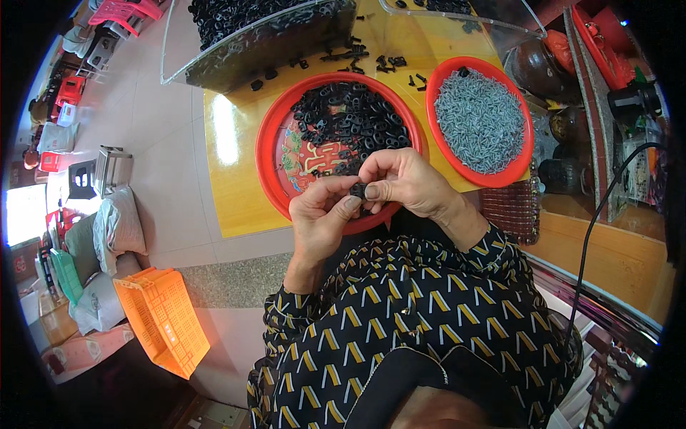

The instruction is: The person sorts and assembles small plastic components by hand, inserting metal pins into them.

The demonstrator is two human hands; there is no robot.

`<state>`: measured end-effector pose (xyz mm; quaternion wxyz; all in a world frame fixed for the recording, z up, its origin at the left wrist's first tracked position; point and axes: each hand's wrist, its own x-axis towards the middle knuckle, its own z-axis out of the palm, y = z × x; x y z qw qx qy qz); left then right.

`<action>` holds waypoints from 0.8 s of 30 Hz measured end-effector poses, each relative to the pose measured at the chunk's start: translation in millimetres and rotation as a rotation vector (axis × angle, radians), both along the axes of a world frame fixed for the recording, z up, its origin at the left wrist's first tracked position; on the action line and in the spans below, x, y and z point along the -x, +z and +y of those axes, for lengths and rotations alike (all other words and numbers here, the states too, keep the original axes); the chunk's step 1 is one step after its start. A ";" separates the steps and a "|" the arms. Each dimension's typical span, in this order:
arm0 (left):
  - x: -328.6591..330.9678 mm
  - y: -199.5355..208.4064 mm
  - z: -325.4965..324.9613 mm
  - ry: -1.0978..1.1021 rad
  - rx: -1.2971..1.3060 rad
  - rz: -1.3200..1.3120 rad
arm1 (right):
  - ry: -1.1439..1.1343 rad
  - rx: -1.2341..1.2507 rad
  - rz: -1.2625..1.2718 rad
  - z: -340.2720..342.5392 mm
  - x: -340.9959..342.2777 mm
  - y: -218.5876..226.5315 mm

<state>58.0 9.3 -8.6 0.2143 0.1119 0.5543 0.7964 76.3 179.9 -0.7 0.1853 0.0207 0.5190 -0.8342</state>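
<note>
Above the near rim of a round red tray (pixel 266 154), my two hands meet. Thumb and fingers of my left hand (pixel 318 218) pinch a small black plastic part (pixel 358 191). The fingertips of my right hand (pixel 414 184) close on the same part from the other side. Much of it is covered by the fingers, so its full shape is hidden. Inside the tray lies a heap of loose black plastic pieces (pixel 350 118), several with oval holes. To the right, a red basin (pixel 433 107) holds many silvery screws (pixel 480 121).
A clear bin (pixel 268 44) full of black parts stands at the far left of the yellow table (pixel 239 204). Loose black pieces (pixel 389 63) lie behind the tray. Another clear container (pixel 464 21) is at the back. An orange crate (pixel 163 322) sits at lower left; a black cable (pixel 586 243) hangs at right.
</note>
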 end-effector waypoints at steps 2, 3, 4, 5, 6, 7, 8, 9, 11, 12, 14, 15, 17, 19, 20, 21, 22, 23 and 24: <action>0.3 0.6 0.0 -0.007 0.037 0.011 | 0.011 0.007 0.010 0.3 0.1 -0.8; 0.5 -0.6 -0.4 -0.007 0.037 0.011 | 0.012 0.007 0.010 0.4 0.6 -1.2; 0.8 -2.6 -1.0 -0.005 0.042 0.032 | 0.024 0.003 0.018 0.6 1.4 -1.3; 1.1 -3.2 -1.4 -0.003 0.048 0.055 | 0.036 -0.001 0.027 0.8 2.0 0.0; 1.0 -3.4 -1.7 -0.003 0.049 0.055 | 0.036 0.000 0.027 1.0 2.1 1.6; 0.8 -3.5 -2.1 -0.003 0.068 0.088 | 0.048 0.004 0.017 1.2 2.3 3.5; 0.5 -4.2 -2.5 -0.004 0.088 0.121 | 0.060 0.009 0.008 1.2 2.4 4.1; -0.1 -2.9 -2.3 -0.003 0.089 0.120 | 0.061 0.010 0.007 0.9 2.8 4.6; -1.7 0.1 -0.1 0.014 0.058 0.084 | 0.063 -0.034 0.016 0.5 3.6 4.6; -2.2 -1.0 1.6 0.012 0.057 0.083 | 0.061 -0.035 0.015 1.1 4.1 2.4; -2.7 -2.4 4.2 0.026 0.101 0.120 | 0.092 -0.024 0.030 2.3 5.9 -2.3; -2.1 -2.2 4.1 0.027 0.101 0.118 | 0.093 -0.024 0.028 2.0 6.9 -2.3; -0.6 0.4 3.8 0.027 0.108 0.095 | 0.070 -0.046 0.048 0.8 9.0 0.5; 1.0 2.3 3.5 0.038 0.078 0.081 | 0.052 -0.010 0.034 0.4 9.9 5.7; 2.3 0.2 3.4 0.046 0.043 0.062 | 0.030 0.020 0.016 0.4 11.0 6.2; 2.7 -1.5 3.9 0.047 0.026 0.046 | 0.030 0.017 0.018 0.3 11.2 6.7; 3.4 -3.1 3.4 0.047 0.023 0.048 | 0.017 0.064 -0.022 0.2 10.7 7.4; 2.9 -3.7 2.4 0.060 0.035 0.043 | 0.006 0.114 -0.063 0.1 9.8 8.3; 2.7 -4.3 1.6 0.072 0.047 0.038 | 0.008 0.113 -0.061 0.5 9.4 8.2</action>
